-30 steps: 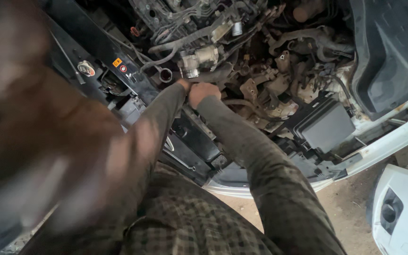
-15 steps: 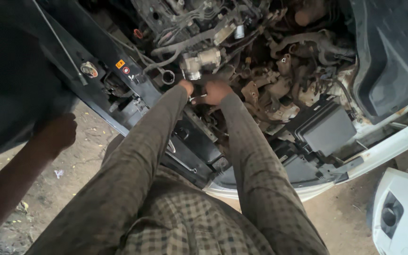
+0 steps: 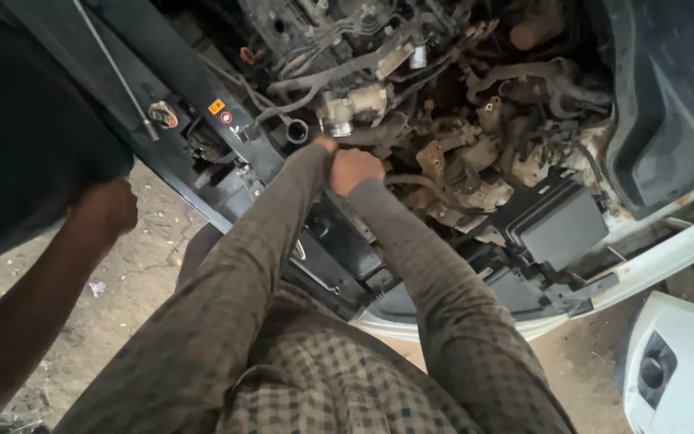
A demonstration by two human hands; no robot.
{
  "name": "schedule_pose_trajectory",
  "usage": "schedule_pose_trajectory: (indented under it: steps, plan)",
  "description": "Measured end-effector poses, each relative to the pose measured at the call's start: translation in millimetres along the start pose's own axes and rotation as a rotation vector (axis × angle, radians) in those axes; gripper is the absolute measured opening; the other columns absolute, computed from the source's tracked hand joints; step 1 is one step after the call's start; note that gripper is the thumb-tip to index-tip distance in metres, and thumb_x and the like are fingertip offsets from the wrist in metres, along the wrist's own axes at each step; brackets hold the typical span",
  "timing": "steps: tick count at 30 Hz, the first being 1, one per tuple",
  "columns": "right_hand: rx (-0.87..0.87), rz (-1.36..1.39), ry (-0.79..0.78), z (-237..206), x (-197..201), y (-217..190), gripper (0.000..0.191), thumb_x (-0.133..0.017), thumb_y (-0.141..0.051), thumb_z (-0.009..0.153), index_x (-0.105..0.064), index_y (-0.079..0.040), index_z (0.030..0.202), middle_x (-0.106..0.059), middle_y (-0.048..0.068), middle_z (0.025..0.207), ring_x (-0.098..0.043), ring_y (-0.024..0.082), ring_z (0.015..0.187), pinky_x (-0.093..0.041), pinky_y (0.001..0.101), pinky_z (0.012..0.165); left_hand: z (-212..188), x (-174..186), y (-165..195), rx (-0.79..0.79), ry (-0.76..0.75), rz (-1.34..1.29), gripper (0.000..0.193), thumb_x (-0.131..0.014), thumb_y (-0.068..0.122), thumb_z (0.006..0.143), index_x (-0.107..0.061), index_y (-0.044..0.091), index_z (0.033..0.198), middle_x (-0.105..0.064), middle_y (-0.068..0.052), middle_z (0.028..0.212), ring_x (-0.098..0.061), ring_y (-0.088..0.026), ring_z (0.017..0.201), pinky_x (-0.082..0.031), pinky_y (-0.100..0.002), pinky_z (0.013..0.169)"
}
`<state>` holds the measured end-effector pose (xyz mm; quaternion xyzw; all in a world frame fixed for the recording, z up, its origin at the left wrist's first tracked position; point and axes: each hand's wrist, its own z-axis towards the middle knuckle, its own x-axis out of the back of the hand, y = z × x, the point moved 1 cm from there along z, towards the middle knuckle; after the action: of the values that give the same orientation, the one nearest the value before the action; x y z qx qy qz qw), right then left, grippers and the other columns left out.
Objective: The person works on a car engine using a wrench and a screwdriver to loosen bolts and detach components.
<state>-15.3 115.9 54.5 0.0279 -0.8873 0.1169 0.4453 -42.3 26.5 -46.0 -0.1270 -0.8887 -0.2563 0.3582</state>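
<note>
Both hands are buried in the engine bay of a car, right in front of that silver metal housing (image 3: 347, 108) sitting mid-engine, so I'll use it as the landmark. The right hand (image 3: 355, 170) is balled into a tight fist just below the housing, grip closed on something I honestly can't make out, maybe a hose or a tool handle tucked under the fingers. The left hand (image 3: 324, 145) is touching the right one on its left side, mostly hidden behind its own sleeve, so I can't tell whether its grip is closed or loose. A ring-shaped spanner end (image 3: 297, 131) sits just left of the housing, close to the left hand. A black plastic box (image 3: 560, 225) sits well off to the right and lower, and the black front crossmember (image 3: 202, 104) runs off to the left. Another person's hand (image 3: 110, 205) hangs far left of all that, outside the car, not touching anything. My take on doing this well: with two hands stacked that tight, pull straight and steady rather than jerking, keep the wrists in line with the forearms, and watch the knuckles against those rusty brackets (image 3: 459, 157) just right of the fist.
</note>
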Motion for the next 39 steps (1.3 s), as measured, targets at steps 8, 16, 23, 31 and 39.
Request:
schedule_pose_trajectory:
  steps: [8,16,23,31,39]
  plan:
    - [0.080,0.066,-0.061,-3.0,15.7,23.5,0.027,-0.068,-0.027,0.086,-0.077,-0.005,0.100,-0.075,0.019,0.107,-0.072,0.037,0.099,-0.056,0.0498,0.085,-0.6,7.0,6.0,-0.008,-0.006,0.031,0.029,-0.082,0.025,0.073,-0.080,0.013,0.099,-0.076,-0.012,0.107,-0.072,-0.031,0.100,-0.058,-0.044,0.083]
    - [-0.001,0.772,-0.142,5.9,27.4,84.5,0.061,-0.093,-0.036,0.065,-0.071,0.003,0.107,-0.076,0.016,0.101,-0.075,0.025,0.086,-0.059,0.0452,0.074,0.4,13.6,4.0,0.020,0.018,0.032,0.030,-0.084,0.025,0.072,-0.081,0.013,0.098,-0.077,-0.011,0.107,-0.073,-0.031,0.101,-0.058,-0.044,0.083]
    - [0.009,0.311,0.236,-33.9,3.8,35.8,0.040,-0.085,-0.029,0.082,-0.069,0.004,0.097,-0.073,0.022,0.089,-0.072,0.038,0.089,-0.057,0.0461,0.077,3.9,11.1,2.5,0.024,0.012,0.046,0.030,-0.085,0.025,0.070,-0.081,0.013,0.098,-0.077,-0.011,0.107,-0.073,-0.031,0.101,-0.058,-0.043,0.083]
    - [0.111,0.832,0.354,-35.6,-20.6,45.7,0.021,-0.077,-0.017,0.090,-0.069,0.001,0.099,-0.073,0.015,0.091,-0.070,0.030,0.081,-0.053,0.0420,0.070,3.9,12.9,2.6,0.027,0.019,0.068,0.031,-0.086,0.025,0.069,-0.081,0.013,0.097,-0.077,-0.011,0.106,-0.073,-0.031,0.101,-0.058,-0.043,0.083]
    - [-0.374,1.446,0.585,-43.5,-47.5,35.7,0.019,-0.076,-0.014,0.096,-0.072,0.003,0.104,-0.074,0.010,0.100,-0.063,0.024,0.090,-0.051,0.0364,0.082,15.9,3.3,-1.2,0.047,0.070,0.127,0.032,-0.087,0.025,0.068,-0.081,0.013,0.096,-0.077,-0.011,0.106,-0.073,-0.031,0.102,-0.058,-0.043,0.083]
